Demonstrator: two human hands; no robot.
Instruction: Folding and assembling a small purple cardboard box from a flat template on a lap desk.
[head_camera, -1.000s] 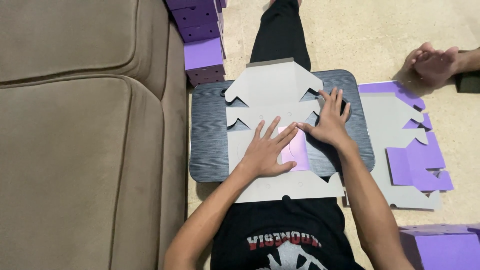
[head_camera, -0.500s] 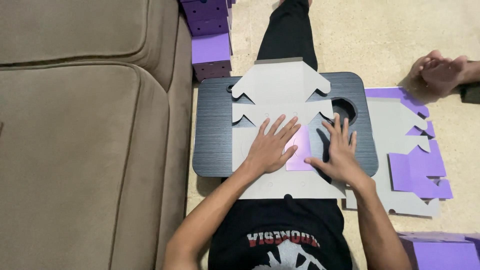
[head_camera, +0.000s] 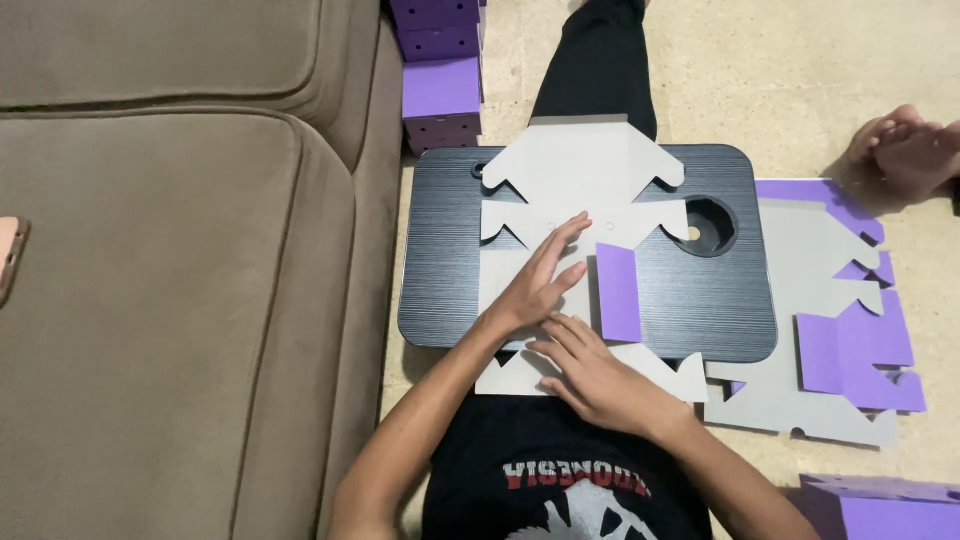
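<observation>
A flat die-cut cardboard blank (head_camera: 585, 180), grey side up, lies on a dark lap tray (head_camera: 700, 300) across my legs. One side panel (head_camera: 618, 292) is folded over and shows its purple face. My left hand (head_camera: 540, 280) presses flat on the blank's left half, fingers spread and pointing away from me. My right hand (head_camera: 595, 375) lies on the near edge of the blank, fingers pointing left toward the left hand's wrist. Neither hand grips anything.
A brown sofa (head_camera: 180, 280) fills the left. Finished purple boxes (head_camera: 442, 85) are stacked beside it at the top. More flat grey-and-purple blanks (head_camera: 835, 340) lie on the floor at right. Another person's foot (head_camera: 905, 150) rests at far right. A purple box (head_camera: 890, 510) sits bottom right.
My right hand slid off the purple panel and came toward me to the blank's near edge. The purple panel stands uncovered. My left hand stayed pressed on the blank.
</observation>
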